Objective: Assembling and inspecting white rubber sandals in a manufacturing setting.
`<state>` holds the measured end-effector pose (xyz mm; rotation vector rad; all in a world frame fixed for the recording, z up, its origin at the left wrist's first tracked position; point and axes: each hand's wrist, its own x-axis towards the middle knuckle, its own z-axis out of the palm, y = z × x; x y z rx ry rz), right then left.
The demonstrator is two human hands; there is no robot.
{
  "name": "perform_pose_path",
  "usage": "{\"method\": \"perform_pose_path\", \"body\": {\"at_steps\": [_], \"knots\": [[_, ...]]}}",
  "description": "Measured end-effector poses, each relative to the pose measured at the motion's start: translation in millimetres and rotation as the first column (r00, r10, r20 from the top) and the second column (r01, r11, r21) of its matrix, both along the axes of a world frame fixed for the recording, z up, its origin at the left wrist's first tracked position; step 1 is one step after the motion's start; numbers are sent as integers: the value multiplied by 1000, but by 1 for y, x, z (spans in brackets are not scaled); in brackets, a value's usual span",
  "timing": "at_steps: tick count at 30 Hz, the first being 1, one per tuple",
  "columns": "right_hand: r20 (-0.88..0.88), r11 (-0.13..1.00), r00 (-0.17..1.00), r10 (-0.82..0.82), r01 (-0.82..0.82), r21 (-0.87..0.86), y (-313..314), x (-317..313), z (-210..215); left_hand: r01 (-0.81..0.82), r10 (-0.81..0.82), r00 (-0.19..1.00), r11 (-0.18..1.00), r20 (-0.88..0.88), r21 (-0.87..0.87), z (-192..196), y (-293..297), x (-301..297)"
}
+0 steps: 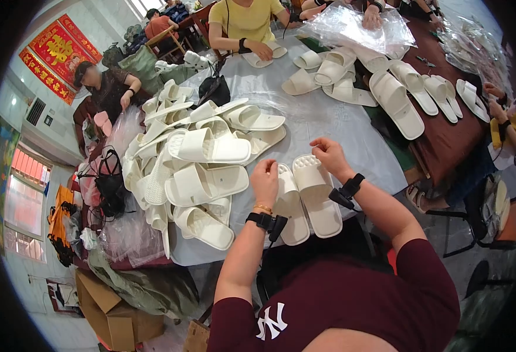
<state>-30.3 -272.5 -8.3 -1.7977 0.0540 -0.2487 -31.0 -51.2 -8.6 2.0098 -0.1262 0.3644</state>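
Pair of cream slippers [323, 214] lies side by side at the near edge of the desk [375, 146], lower ends apparently poking past it. L hand [265, 183] curls by the outer side; R hand [330, 157], fingers bent, is at the far end. Can't tell if either grips. Main risk imo: black wrist units [347, 191] snag or nudge the pair off, or the heap [208, 182] at 10 o'clock slides, bc it's stacked loose. Desk's got a pale sheet, brown cover [440, 146] at 2, clear plastic [352, 29] at 1. Rm's busy: co-worker [243, 26] at 11, cardboard box [117, 320] at 8.
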Motion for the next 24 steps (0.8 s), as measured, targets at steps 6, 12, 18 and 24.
{"method": "perform_pose_path", "body": {"at_steps": [6,12,18,24], "knots": [[92,989,992,86,-96,114,37,-11,0,139,-157,981,979,-115,-151,-6,-17,-6],[13,992,997,77,-78,95,44,-15,-2,139,-191,963,957,-191,-255,-5,-18,-9],[64,994,994,91,-94,48,46,-16,-6,148,-199,962,955,-185,-258,-10,-17,-9],[97,995,991,96,-97,-1,50,-21,1,165,-206,966,957,-157,-240,-17,-15,-8]]}}
